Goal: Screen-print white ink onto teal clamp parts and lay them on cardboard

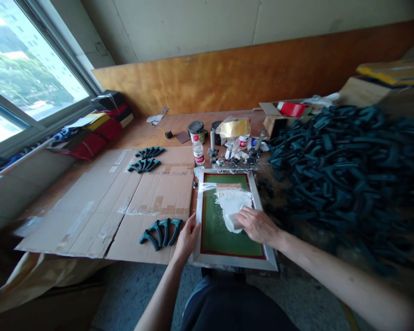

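Note:
In front of me lies a screen printing frame [269, 259] with a pale metal rim and a green mesh. White ink [229, 201] is smeared over the mesh's upper middle. My right hand [258, 224] is closed around a small pale squeegee [236, 221], which touches the lower part of the ink; the fingers hide much of it. My left hand [187, 238] grips the frame's left side, thumb uppermost. Just left of it, several dark teal curved handles [161, 233] lie in a row on flattened cardboard [158, 195].
A large heap of the same teal parts [334, 170] covers the right side. Behind the frame stand a metal hinge clamp [232, 166], a clear bottle [198, 151] and an ink can [196, 130]. More handles [145, 164] lie farther back on the cardboard.

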Demonstrator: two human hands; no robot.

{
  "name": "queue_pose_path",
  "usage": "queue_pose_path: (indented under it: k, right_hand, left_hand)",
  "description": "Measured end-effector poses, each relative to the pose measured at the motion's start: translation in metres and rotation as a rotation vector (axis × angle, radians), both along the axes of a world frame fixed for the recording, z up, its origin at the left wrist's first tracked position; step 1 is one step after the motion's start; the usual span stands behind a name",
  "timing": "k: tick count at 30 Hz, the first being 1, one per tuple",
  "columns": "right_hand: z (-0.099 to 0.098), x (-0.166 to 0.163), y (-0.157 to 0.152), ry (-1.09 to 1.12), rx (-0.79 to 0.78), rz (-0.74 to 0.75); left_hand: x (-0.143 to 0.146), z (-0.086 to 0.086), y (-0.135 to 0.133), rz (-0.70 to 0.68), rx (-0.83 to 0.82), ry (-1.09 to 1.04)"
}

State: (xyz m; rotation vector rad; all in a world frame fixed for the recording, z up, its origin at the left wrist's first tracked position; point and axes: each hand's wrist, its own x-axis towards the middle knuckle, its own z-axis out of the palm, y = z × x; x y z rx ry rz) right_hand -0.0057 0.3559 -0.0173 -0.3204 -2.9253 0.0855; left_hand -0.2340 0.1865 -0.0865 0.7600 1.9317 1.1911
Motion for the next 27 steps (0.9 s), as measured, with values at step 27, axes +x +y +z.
queue_pose_path:
  k: [27]
  right_hand:
    - [0.072,0.006,0.115,0.402,-0.187,-0.697]
  left_hand:
    - [-0.007,0.147,0.023,0.071,0.318,-0.193]
